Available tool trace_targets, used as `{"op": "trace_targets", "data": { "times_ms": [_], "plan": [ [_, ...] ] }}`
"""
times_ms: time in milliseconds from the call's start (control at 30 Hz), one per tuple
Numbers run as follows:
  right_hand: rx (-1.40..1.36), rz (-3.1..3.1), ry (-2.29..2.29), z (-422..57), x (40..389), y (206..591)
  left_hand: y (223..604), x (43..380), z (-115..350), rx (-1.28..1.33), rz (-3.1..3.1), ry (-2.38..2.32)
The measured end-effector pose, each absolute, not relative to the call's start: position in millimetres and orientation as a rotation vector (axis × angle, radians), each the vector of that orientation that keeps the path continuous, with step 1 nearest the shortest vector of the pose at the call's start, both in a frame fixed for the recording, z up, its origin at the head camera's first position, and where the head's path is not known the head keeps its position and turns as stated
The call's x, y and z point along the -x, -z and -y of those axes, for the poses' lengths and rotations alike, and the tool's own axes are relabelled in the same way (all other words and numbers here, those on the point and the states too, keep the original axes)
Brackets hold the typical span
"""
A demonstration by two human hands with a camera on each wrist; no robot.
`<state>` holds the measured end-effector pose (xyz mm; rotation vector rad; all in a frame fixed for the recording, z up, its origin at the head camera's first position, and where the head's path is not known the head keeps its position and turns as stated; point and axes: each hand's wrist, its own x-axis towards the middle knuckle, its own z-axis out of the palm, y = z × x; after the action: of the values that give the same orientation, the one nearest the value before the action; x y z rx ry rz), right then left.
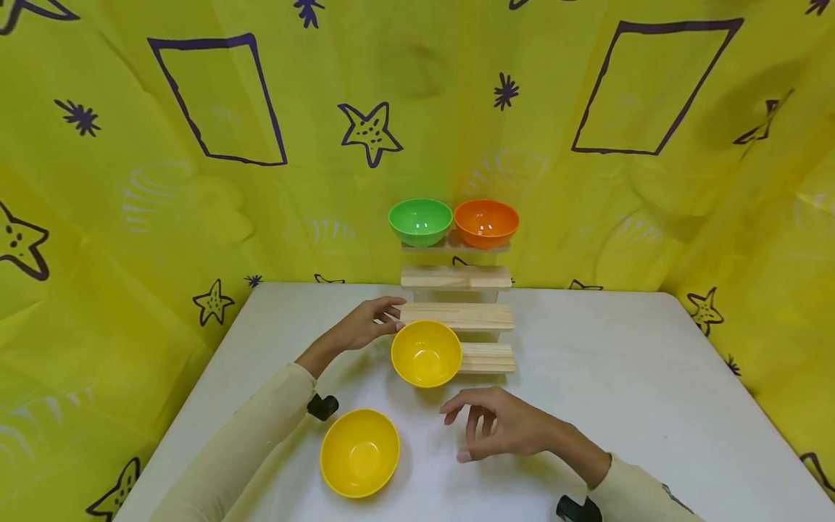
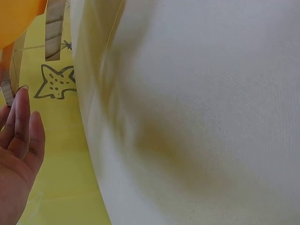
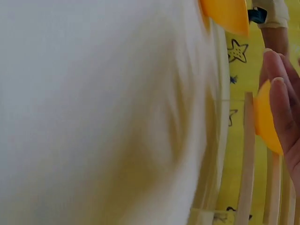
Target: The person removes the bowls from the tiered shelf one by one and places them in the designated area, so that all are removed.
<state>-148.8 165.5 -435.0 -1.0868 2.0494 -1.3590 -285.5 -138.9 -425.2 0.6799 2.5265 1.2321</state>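
Observation:
A stepped wooden rack (image 1: 483,317) stands at the back middle of the table. At the left end of one of its slats, my left hand (image 1: 368,324) pinches the wood between forefinger and thumb, close to a yellow bowl (image 1: 427,354). That bowl sits on the left of the lowest step. My right hand (image 1: 505,424) hovers in front of the rack, fingers loosely bent, holding nothing. Nearer me, a second yellow bowl (image 1: 360,454) rests on the table. Fingers (image 2: 22,122) of the left hand reach toward a slat's end in the left wrist view.
On the top step a green bowl (image 1: 420,222) and an orange bowl (image 1: 486,224) stand side by side. The two middle steps carry no bowls. Behind the white table (image 1: 607,362) hangs a yellow patterned curtain (image 1: 430,94), which also runs along both sides.

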Motion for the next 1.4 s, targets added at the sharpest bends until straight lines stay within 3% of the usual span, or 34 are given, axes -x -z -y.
{"op": "trace_targets", "data": {
  "times_ms": [300,833,1400],
  "plan": [
    [1.136,-2.268,1.566,-177.3,161.8,428.0,424.7,285.6,139.7,-0.688,-2.521,-1.243],
    [0.737,-2.477,1.609,-174.1,185.9,430.9,426.4,286.5,140.4,-0.682,-2.516,-1.246],
    [0.707,-2.384,1.581,-154.7,194.8,441.5,427.9,287.5,140.7,-0.674,-2.509,-1.257]
  ]
}}
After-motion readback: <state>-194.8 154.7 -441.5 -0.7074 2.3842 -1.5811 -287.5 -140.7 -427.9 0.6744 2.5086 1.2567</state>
